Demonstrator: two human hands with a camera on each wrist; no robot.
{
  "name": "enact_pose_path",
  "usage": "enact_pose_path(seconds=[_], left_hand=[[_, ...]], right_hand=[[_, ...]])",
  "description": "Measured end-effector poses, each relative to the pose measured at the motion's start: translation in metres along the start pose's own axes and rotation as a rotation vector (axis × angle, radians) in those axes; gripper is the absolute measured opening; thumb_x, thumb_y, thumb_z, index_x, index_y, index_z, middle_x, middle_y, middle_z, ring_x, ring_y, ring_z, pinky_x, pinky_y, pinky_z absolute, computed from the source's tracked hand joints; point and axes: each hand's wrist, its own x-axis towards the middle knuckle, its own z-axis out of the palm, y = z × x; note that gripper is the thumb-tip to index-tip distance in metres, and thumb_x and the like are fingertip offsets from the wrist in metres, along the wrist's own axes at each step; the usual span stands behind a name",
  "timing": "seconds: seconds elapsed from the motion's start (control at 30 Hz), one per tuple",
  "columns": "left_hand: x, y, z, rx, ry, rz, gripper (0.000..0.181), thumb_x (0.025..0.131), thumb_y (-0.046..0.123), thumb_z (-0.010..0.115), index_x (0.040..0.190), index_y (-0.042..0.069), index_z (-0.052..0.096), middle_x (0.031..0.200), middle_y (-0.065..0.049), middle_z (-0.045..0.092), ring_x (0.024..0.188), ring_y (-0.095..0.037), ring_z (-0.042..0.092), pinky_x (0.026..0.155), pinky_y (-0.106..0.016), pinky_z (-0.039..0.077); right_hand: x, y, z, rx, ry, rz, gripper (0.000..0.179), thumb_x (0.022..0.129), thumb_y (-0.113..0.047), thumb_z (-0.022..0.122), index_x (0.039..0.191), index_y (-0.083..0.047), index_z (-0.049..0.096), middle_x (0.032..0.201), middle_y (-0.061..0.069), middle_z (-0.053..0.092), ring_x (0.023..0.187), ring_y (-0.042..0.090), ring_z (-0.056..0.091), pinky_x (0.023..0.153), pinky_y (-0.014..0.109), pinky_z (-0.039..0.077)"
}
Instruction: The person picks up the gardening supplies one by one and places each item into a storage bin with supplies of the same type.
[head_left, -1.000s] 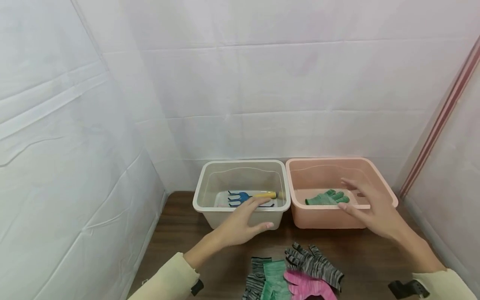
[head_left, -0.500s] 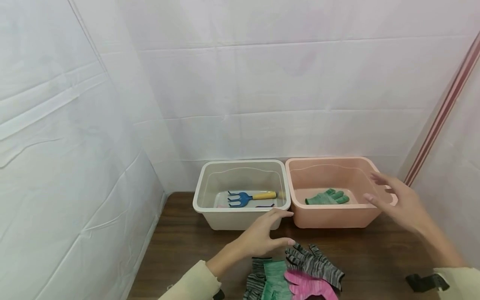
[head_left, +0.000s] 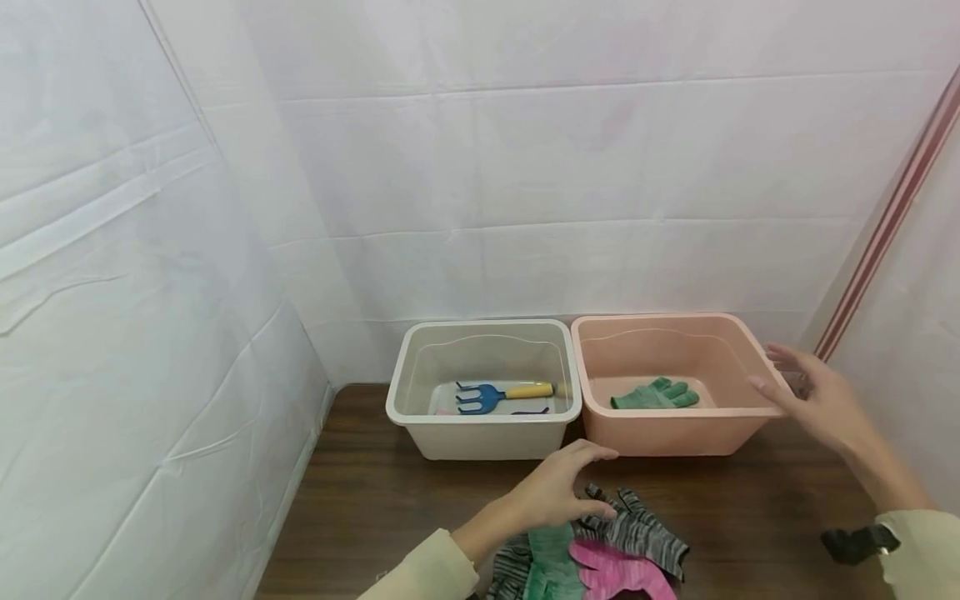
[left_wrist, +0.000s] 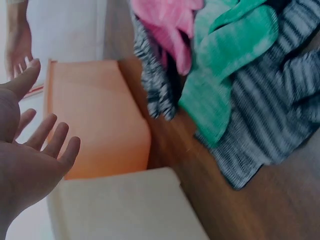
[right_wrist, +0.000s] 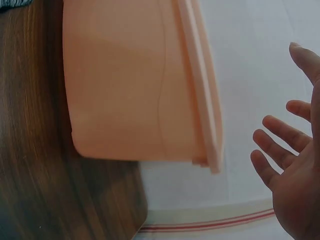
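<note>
My left hand (head_left: 551,493) hovers in the head view above the near pile of gloves, thumb and fingers spread apart and holding nothing. In that pile are a grey-black striped glove (head_left: 637,529), a pink glove (head_left: 626,573), a green glove (head_left: 553,567) and another striped glove (left_wrist: 270,110), partly hidden by my arm. My right hand (head_left: 821,404) is beside the right rim of the peach bin (head_left: 675,435), fingers apart and grasping nothing. Inside that bin a green glove (head_left: 652,395) lies flat.
The off-white bin (head_left: 487,440) stands left of the peach one, rims nearly touching. It contains a blue hand rake (head_left: 487,398) with a yellow handle and another partly hidden tool. White sheeting (head_left: 480,167) surrounds the brown wooden table (head_left: 375,483).
My left hand has moved right and nearer, from the front of the off-white bin to above the gloves. My right hand has moved right, from over the peach bin to its right rim.
</note>
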Motion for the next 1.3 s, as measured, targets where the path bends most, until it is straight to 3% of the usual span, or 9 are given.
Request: enact_pose_path(seconds=[0.2, 0.3, 0.47, 0.6, 0.7, 0.77, 0.87, 1.0, 1.3], left_hand=[[0.001, -0.006, 0.019, -0.011, -0.035, -0.034, 0.067, 0.094, 0.042, 0.082, 0.153, 0.025, 0.054, 0.148, 0.008, 0.056, 0.134, -0.005, 0.053, 0.109, -0.027, 0.048], [0.001, -0.010, 0.027, -0.046, -0.078, -0.069, 0.068, 0.094, 0.043, 0.082, 0.153, 0.025, 0.054, 0.148, 0.009, 0.056, 0.136, -0.007, 0.053, 0.109, -0.029, 0.049], [0.001, -0.016, 0.039, -0.066, -0.129, -0.087, 0.067, 0.093, 0.039, 0.084, 0.152, 0.022, 0.056, 0.146, 0.005, 0.058, 0.131, -0.005, 0.054, 0.107, -0.027, 0.049], [0.004, -0.015, 0.048, -0.022, -0.144, -0.065, 0.067, 0.093, 0.038, 0.084, 0.151, 0.018, 0.057, 0.144, 0.003, 0.059, 0.132, -0.006, 0.054, 0.109, -0.026, 0.047], [0.006, -0.017, 0.056, 0.012, -0.145, -0.039, 0.068, 0.092, 0.040, 0.085, 0.150, 0.018, 0.058, 0.142, 0.004, 0.060, 0.132, -0.007, 0.055, 0.109, -0.025, 0.046], [0.009, -0.020, 0.062, 0.015, -0.140, -0.036, 0.068, 0.092, 0.041, 0.085, 0.150, 0.020, 0.058, 0.142, 0.005, 0.060, 0.132, -0.007, 0.055, 0.109, -0.025, 0.046], [0.014, -0.025, 0.070, 0.007, -0.132, -0.045, 0.069, 0.091, 0.042, 0.085, 0.151, 0.023, 0.057, 0.143, 0.007, 0.059, 0.133, -0.007, 0.054, 0.109, -0.025, 0.046], [0.021, -0.032, 0.077, 0.008, -0.132, -0.059, 0.072, 0.089, 0.043, 0.087, 0.151, 0.024, 0.057, 0.144, 0.010, 0.058, 0.134, -0.006, 0.053, 0.109, -0.026, 0.046], [0.032, -0.039, 0.089, 0.046, -0.199, -0.095, 0.073, 0.089, 0.044, 0.087, 0.152, 0.022, 0.057, 0.143, 0.010, 0.059, 0.134, -0.004, 0.051, 0.111, -0.027, 0.044]], right_hand=[[0.002, 0.022, -0.001, 0.018, 0.050, -0.001, 0.070, 0.101, -0.036, 0.073, 0.159, -0.006, 0.046, 0.142, 0.031, 0.059, 0.103, -0.004, 0.051, 0.074, 0.017, 0.040], [0.003, 0.028, 0.001, 0.039, 0.051, 0.004, 0.068, 0.102, -0.036, 0.072, 0.157, -0.003, 0.047, 0.140, 0.032, 0.060, 0.097, -0.016, 0.044, 0.075, 0.014, 0.041], [0.006, 0.036, 0.009, 0.063, 0.020, 0.058, 0.072, 0.104, -0.040, 0.069, 0.158, 0.000, 0.043, 0.142, 0.034, 0.058, 0.113, 0.005, 0.056, 0.084, 0.020, 0.046], [0.005, 0.046, 0.011, 0.084, -0.027, 0.147, 0.080, 0.106, -0.048, 0.063, 0.163, -0.001, 0.034, 0.152, 0.036, 0.048, 0.133, 0.052, 0.049, 0.098, 0.062, 0.049], [0.004, 0.056, 0.011, 0.101, -0.044, 0.184, 0.082, 0.107, -0.050, 0.059, 0.164, 0.001, 0.030, 0.154, 0.038, 0.043, 0.136, 0.060, 0.043, 0.098, 0.077, 0.040], [0.004, 0.062, 0.012, 0.096, -0.042, 0.185, 0.080, 0.108, -0.050, 0.057, 0.163, 0.002, 0.031, 0.154, 0.039, 0.044, 0.133, 0.056, 0.047, 0.098, 0.069, 0.047], [0.001, 0.072, 0.014, 0.125, -0.030, 0.173, 0.075, 0.110, -0.046, 0.054, 0.160, 0.007, 0.035, 0.149, 0.040, 0.047, 0.114, 0.022, 0.063, 0.087, 0.038, 0.058], [-0.002, 0.079, 0.017, 0.221, -0.029, 0.154, 0.068, 0.113, -0.041, 0.050, 0.155, 0.011, 0.038, 0.144, 0.039, 0.049, 0.092, -0.017, 0.054, 0.070, 0.017, 0.057], [0.003, 0.087, 0.024, 0.295, -0.101, 0.246, 0.062, 0.114, -0.034, 0.045, 0.156, 0.011, 0.036, 0.135, 0.029, 0.060, 0.086, -0.001, 0.068, 0.073, 0.025, 0.059]])
